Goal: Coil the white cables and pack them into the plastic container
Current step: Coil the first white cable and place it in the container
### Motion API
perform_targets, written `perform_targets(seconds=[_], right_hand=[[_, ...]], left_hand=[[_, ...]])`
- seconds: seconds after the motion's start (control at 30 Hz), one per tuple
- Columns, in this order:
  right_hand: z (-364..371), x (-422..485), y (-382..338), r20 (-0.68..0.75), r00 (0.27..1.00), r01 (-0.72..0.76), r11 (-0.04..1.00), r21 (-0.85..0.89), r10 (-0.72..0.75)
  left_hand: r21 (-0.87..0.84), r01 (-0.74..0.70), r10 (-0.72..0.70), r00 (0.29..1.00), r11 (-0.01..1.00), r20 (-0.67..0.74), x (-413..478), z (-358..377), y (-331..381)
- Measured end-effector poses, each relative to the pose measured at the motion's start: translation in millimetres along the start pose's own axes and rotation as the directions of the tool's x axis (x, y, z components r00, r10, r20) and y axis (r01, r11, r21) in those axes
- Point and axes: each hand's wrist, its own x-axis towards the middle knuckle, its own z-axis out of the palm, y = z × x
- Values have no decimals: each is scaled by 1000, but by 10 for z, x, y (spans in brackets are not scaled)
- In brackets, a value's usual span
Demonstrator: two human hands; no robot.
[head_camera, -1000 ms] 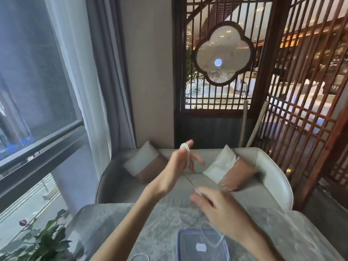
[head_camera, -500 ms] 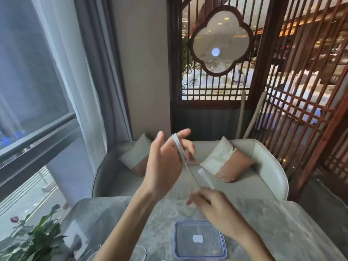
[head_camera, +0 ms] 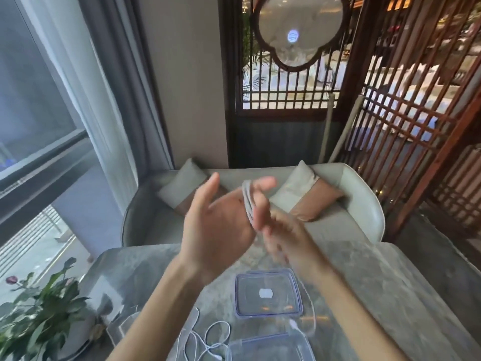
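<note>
My left hand (head_camera: 216,230) is raised above the table with its palm towards me. A white cable coil (head_camera: 247,203) is wound in several loops around its fingers. My right hand (head_camera: 289,241), blurred by motion, is right beside the coil and seems to grip the cable's free end. Below the hands, the clear plastic lid (head_camera: 240,295) with a blue rim lies flat on the table. The plastic container (head_camera: 263,341) sits at the bottom edge. Loose white cables (head_camera: 208,342) lie tangled to its left, and one strand (head_camera: 311,319) curves along its right.
The marble table (head_camera: 390,295) stretches right of the lid. A potted plant (head_camera: 39,316) stands at the table's left corner beside a clear glass object (head_camera: 125,327). A grey sofa (head_camera: 364,207) with cushions is beyond the table, and a wooden lattice screen (head_camera: 406,113) behind it.
The taut stretch of cable between my hands is gone. My right hand has risen to the coil on my left fingers. The view has tilted down, showing the container and loose cables.
</note>
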Motion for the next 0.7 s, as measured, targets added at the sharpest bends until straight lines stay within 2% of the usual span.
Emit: perform_targets(seconds=[0.03, 0.1, 0.13, 0.17, 0.2, 0.23, 0.3, 0.33, 0.37, 0.4, 0.43, 0.5, 0.53, 0.57, 0.6, 0.63, 0.7], right_hand=[[112, -105, 150, 37, 998, -41, 999, -13, 41], [261, -330, 296, 120, 987, -84, 982, -167, 104], [273, -426, 306, 142, 986, -48, 959, -281, 91], [230, -482, 256, 114, 993, 33, 906, -422, 17], [143, -487, 152, 63, 992, 124, 817, -563, -106], [25, -477, 15, 31, 964, 206, 673, -711, -263], [-221, -387, -281, 24, 855, 240, 356, -903, -518], [-319, -329, -408, 55, 806, 270, 284, -920, -589], [-387, -263, -481, 88, 775, 330, 281, -901, -626], [-428, -196, -526, 92, 765, 390, 344, -854, -638], [-441, -130, -526, 63, 776, 425, 446, -788, -628], [-396, -4, -439, -54, 877, 360, 728, -583, -477], [-340, 43, -354, -74, 942, 261, 853, -451, -328], [-256, 56, -233, -55, 984, 139, 928, -344, -168], [-151, 23, -79, -33, 999, 22, 956, -292, -33], [-43, -52, 84, -33, 998, -63, 948, -312, 56], [135, -304, 369, -49, 993, -115, 911, -395, 104]], left_hand=[[-4, -53, 52, 991, 999, -126, 88, -56, 32], [163, -77, 139, 901, 984, -411, 285, -226, 14], [302, 14, 153, 837, 953, -525, 349, -315, -19], [408, 152, 136, 793, 900, -594, 380, -386, -92], [472, 287, 92, 770, 834, -631, 386, -417, -197], [499, 372, 15, 791, 783, -612, 287, -444, -337], [540, 447, -153, 851, 713, -503, 56, -295, -559], [515, 460, -231, 864, 723, -448, -18, -166, -611], [494, 441, -268, 884, 750, -383, -45, -76, -649], [480, 393, -283, 915, 784, -287, -84, -27, -678], [433, 329, -287, 944, 839, -161, -113, 28, -677], [313, 190, -211, 977, 931, 36, -202, 43, -591], [238, 160, -177, 983, 958, 51, -185, 52, -526], [137, 151, -159, 986, 979, 43, -191, 3, -477], [33, 152, -154, 987, 988, 39, -163, -60, -453], [-41, 142, -142, 990, 989, 1, -136, -149, -448], [-95, 107, -119, 983, 990, -141, -73, -349, -449]])
